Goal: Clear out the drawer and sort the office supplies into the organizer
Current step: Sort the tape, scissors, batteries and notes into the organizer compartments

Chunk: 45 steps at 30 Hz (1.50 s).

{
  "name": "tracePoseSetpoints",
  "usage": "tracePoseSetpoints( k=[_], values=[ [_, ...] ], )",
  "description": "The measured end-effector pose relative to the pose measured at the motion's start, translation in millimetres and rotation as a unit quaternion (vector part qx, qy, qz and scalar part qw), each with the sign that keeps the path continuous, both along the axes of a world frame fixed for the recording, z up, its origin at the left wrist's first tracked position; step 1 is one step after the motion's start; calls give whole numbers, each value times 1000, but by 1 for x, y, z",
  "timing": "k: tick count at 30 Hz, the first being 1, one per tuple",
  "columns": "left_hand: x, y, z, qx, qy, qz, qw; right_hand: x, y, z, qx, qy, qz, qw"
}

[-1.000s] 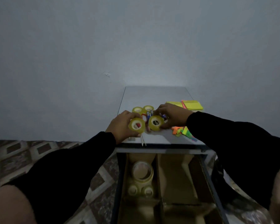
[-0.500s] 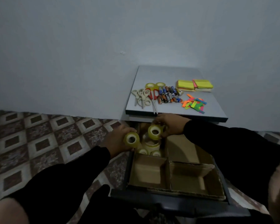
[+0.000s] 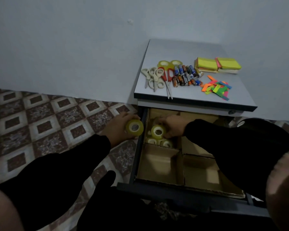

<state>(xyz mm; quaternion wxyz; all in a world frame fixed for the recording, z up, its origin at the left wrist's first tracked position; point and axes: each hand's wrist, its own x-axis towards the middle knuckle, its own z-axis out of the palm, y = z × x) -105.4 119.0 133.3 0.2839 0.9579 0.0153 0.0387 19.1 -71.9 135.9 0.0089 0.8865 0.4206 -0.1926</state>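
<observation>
The drawer (image 3: pixel 182 195) stands pulled out, with a cardboard organizer (image 3: pixel 158 162) of several compartments inside. My left hand (image 3: pixel 117 125) grips a yellow tape roll (image 3: pixel 134 127) just left of the drawer's side, above the floor. My right hand (image 3: pixel 172 125) holds a second tape roll (image 3: pixel 158 131) down in the far-left compartment, over other tape rolls (image 3: pixel 158 142) lying there. On the cabinet top (image 3: pixel 190 49) lie two more tape rolls (image 3: pixel 168 64), several scissors (image 3: pixel 154 77), batteries (image 3: pixel 187 75), sticky-note pads (image 3: pixel 218 65) and coloured tabs (image 3: pixel 215 89).
A plain wall runs behind the cabinet. Patterned floor tiles (image 3: pixel 45 124) spread to the left. A dark sock or foot (image 3: pixel 107 179) shows near the drawer's front left corner. The near compartments hold nothing visible.
Both hands came down from the cabinet top with a tape roll each. The right roll went into the far-left compartment; the left roll moved beside the drawer. My view tilted down.
</observation>
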Motion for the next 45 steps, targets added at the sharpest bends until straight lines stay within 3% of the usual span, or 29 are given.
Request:
tracePoseSetpoints(
  k=[14, 45],
  values=[
    [18, 32, -23, -18, -5, 32, 999, 9, 17, -39, -46, -47, 103, 993],
    [17, 29, -31, -61, 7, 3, 998, 7, 18, -59, -60, -50, 76, 994]
  ],
)
